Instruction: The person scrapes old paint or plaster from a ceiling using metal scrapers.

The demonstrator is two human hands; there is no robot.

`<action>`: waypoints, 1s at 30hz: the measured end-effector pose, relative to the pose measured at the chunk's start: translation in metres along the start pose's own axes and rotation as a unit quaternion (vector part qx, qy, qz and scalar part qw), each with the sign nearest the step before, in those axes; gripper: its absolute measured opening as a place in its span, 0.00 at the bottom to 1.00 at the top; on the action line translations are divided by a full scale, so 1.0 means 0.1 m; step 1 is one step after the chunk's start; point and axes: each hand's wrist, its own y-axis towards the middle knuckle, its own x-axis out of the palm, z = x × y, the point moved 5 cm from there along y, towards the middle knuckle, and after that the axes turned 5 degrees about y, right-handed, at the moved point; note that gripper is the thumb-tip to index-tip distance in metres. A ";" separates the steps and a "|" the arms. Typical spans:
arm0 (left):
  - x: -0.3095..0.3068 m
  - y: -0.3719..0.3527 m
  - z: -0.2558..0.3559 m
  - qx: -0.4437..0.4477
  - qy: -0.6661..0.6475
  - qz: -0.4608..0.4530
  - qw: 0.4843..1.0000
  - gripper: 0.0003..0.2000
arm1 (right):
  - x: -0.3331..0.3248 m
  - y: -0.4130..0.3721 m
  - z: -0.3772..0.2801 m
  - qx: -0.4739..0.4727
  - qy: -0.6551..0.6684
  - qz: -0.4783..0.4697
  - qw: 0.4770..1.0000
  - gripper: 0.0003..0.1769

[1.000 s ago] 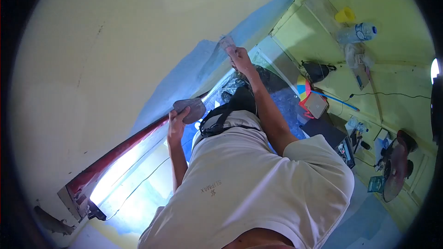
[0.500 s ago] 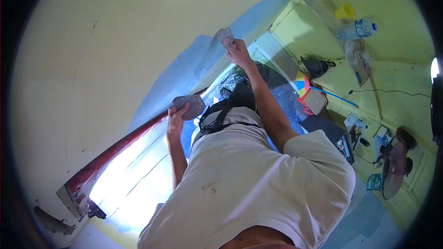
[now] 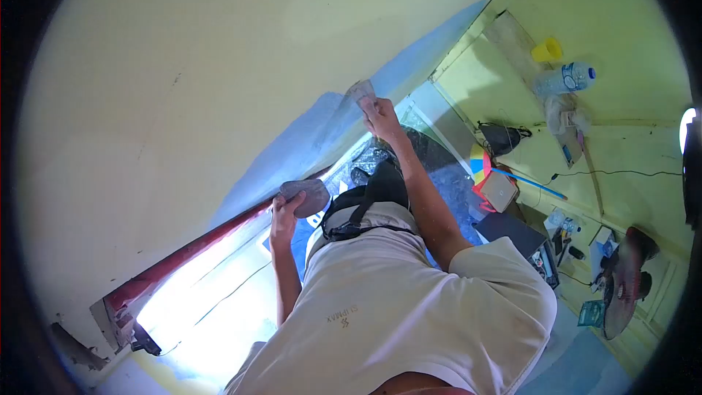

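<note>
My right hand (image 3: pixel 382 118) is closed around a flat grey scraper (image 3: pixel 361 91), its blade right at the pale wall (image 3: pixel 175 124). A blue patch (image 3: pixel 292 135) runs along the wall beside it. Lower and to the left, my left hand (image 3: pixel 284 221) grips a flat grey plate with rounded corners (image 3: pixel 307 197) by its near edge, the thumb lying on its face. That plate overlaps the end of the red trim (image 3: pixel 219 238) under the wall.
A bright opening lies below the red trim. To the right, a ledge (image 3: pixel 512 33) carries a yellow cup (image 3: pixel 547 50) and a water bottle (image 3: pixel 567 78). A black bag (image 3: pixel 501 137) hangs below, near a blue stick (image 3: pixel 530 183). Further down stands a fan (image 3: pixel 625 285).
The view has shifted, so the wall and both hands appear lower in the picture. My right hand keeps the scraper near the same part of the wall; my left hand still grips the plate.
</note>
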 end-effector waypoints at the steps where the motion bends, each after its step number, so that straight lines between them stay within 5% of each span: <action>1: 0.00 -0.01 -0.01 0.000 -0.004 0.019 1.000 0.08 | 0.04 0.04 -0.04 -0.027 -0.005 0.002 1.000 0.30; 17: 0.04 -0.11 0.00 -0.018 -0.026 0.045 0.998 0.09 | -0.08 0.02 -0.08 -0.011 -0.014 0.025 1.000 0.27; 21: 0.06 -0.09 0.03 -0.009 -0.020 0.054 0.998 0.10 | -0.18 0.08 0.01 -0.051 -0.128 0.058 0.989 0.25; 30: 0.11 -0.04 -0.03 -0.018 -0.020 0.045 0.999 0.10 | -0.19 0.07 0.14 -0.007 -0.056 0.037 0.998 0.29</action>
